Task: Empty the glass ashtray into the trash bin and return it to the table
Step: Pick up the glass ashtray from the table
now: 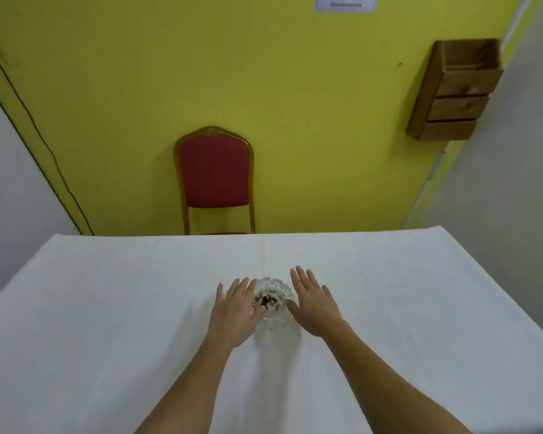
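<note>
The left hand (235, 311) and right hand (314, 303) are spread flat with fingers extended, holding nothing, and flank the glass ashtray (271, 297) at 9 and 3 o'clock. The ashtray, clear scalloped glass containing dark ash, rests on the white cloth-covered table (107, 308) near its centre. No step appears complete: lifting, emptying and returning remain, and no trash bin is in view.
</note>
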`<state>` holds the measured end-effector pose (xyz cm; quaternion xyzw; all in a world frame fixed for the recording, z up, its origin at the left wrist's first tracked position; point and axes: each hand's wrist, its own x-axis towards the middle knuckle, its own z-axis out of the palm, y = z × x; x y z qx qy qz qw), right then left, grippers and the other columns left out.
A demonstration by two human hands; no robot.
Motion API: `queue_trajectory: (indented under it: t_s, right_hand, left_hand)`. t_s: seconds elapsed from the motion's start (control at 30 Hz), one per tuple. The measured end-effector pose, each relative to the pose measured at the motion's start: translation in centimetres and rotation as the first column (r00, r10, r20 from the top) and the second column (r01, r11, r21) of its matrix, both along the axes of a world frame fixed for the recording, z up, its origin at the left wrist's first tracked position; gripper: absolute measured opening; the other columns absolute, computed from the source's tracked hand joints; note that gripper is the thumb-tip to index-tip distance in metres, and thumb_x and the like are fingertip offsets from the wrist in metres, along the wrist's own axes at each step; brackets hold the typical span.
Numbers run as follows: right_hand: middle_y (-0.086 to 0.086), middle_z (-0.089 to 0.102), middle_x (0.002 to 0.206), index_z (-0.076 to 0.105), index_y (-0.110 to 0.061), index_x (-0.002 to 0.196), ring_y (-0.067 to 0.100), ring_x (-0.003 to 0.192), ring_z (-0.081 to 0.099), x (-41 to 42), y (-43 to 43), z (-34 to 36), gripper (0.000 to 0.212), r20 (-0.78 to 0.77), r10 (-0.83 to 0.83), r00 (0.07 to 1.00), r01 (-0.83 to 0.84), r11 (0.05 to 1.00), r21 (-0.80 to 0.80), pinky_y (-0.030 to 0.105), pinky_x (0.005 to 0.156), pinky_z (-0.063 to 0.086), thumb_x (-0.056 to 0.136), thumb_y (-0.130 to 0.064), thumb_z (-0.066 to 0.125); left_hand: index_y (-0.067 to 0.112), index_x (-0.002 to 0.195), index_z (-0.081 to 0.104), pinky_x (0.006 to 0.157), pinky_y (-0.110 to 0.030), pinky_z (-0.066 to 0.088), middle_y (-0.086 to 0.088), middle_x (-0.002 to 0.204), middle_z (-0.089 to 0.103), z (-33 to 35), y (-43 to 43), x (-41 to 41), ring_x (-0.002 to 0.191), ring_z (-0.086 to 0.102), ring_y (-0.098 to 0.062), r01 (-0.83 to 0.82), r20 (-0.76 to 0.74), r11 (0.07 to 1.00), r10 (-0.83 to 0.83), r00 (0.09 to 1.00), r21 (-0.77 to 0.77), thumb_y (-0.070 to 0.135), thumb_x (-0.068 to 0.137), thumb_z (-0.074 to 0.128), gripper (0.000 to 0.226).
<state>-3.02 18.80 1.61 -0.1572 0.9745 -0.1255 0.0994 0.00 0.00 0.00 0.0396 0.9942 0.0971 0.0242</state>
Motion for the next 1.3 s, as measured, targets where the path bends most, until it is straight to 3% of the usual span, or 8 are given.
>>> queue_trajectory:
  t_s: [0.07,0.23,0.33,0.5,0.67,0.83,1.03,1.3]
  right_hand:
    - [-0.002,-0.010,0.162,-0.007,-0.019,0.152,0.019,0.149,-0.009,-0.4,-0.1,-0.6,0.068,0.023,-0.004,1.000,0.003,1.000,0.023,0.046,0.120,0.009,0.100,-0.046,0.029]
    - [-0.004,-0.008,0.162,-0.006,-0.022,0.152,0.015,0.149,-0.009,-0.8,-0.1,-2.6,0.068,0.067,0.013,0.998,-0.016,0.999,0.036,0.044,0.121,0.007,0.099,-0.051,0.026]
    - [-0.006,-0.007,0.162,-0.005,-0.024,0.152,0.013,0.149,-0.009,-0.9,-0.1,-3.5,0.070,0.060,0.049,0.997,-0.051,0.998,0.032,0.043,0.121,0.005,0.098,-0.056,0.024]
    - [-0.008,-0.006,0.162,-0.005,-0.026,0.152,0.011,0.148,-0.008,-0.7,-0.1,-4.7,0.072,0.012,0.041,0.999,-0.041,0.999,0.005,0.040,0.121,0.004,0.095,-0.061,0.020]
    - [-0.009,-0.005,0.161,-0.004,-0.026,0.152,0.009,0.148,-0.007,-0.5,0.0,-5.5,0.087,-0.027,0.049,0.998,-0.050,0.998,-0.038,0.039,0.121,0.004,0.078,-0.073,-0.002]
    - [-0.008,0.001,0.162,-0.002,-0.023,0.153,0.008,0.148,-0.002,-0.7,0.4,-6.0,0.080,-0.055,0.089,0.994,-0.093,0.994,-0.061,0.036,0.122,0.003,0.088,-0.067,0.016]
    - [-0.006,0.005,0.162,0.001,-0.022,0.153,0.010,0.149,0.003,-0.9,1.0,-6.0,0.091,-0.097,0.151,0.984,-0.156,0.986,-0.051,0.031,0.118,0.001,0.083,-0.075,0.026]
    - [-0.004,0.009,0.162,0.005,-0.021,0.153,0.016,0.149,0.006,-1.5,0.9,-5.8,0.098,-0.114,0.170,0.979,-0.170,0.985,0.002,0.033,0.117,0.001,0.078,-0.074,0.040]
  left_hand:
    - [0.019,0.152,0.011,0.118,-0.046,-0.001,-0.001,0.161,0.013,-0.7,-0.2,-0.5,0.147,0.006,-0.019,0.019,0.015,1.000,-0.019,1.000,-0.006,0.055,0.097,0.022,0.067]
    - [0.018,0.152,0.008,0.117,-0.047,-0.002,-0.001,0.161,0.010,-2.8,-0.7,-1.2,0.148,0.003,-0.019,0.073,-0.012,0.997,-0.073,0.997,0.024,0.081,0.069,-0.015,0.107]
    - [0.019,0.152,0.005,0.117,-0.046,-0.004,0.003,0.161,0.006,-3.8,-1.1,-1.5,0.148,-0.001,-0.017,0.061,-0.034,0.997,-0.060,0.998,0.055,0.079,0.078,0.005,0.095]
    - [0.018,0.152,0.002,0.117,-0.045,-0.007,0.002,0.161,0.002,-4.9,-1.2,-1.5,0.147,-0.005,-0.017,0.086,-0.066,0.993,-0.081,0.995,0.079,0.087,0.071,-0.001,0.106]
    - [0.017,0.152,0.002,0.115,-0.044,-0.013,0.002,0.160,-0.001,-5.2,-1.3,-1.5,0.146,-0.008,-0.014,0.102,-0.085,0.992,-0.096,0.992,0.072,0.091,0.069,0.000,0.111]
    - [0.012,0.151,0.011,0.115,-0.046,-0.008,-0.002,0.160,0.010,-5.4,-1.7,-1.4,0.146,0.000,-0.017,0.115,-0.103,0.991,-0.107,0.989,0.069,0.091,0.070,0.011,0.114]
    - [0.006,0.149,0.021,0.113,-0.049,0.002,-0.008,0.156,0.026,-5.4,-2.2,-1.7,0.145,0.017,-0.024,0.164,-0.102,0.986,-0.159,0.982,0.040,0.092,0.070,0.019,0.117]
    - [0.006,0.150,0.017,0.115,-0.044,-0.010,-0.006,0.156,0.026,-5.6,-2.4,-2.1,0.147,0.013,-0.022,0.175,-0.125,0.982,-0.166,0.978,0.069,0.094,0.063,0.028,0.124]
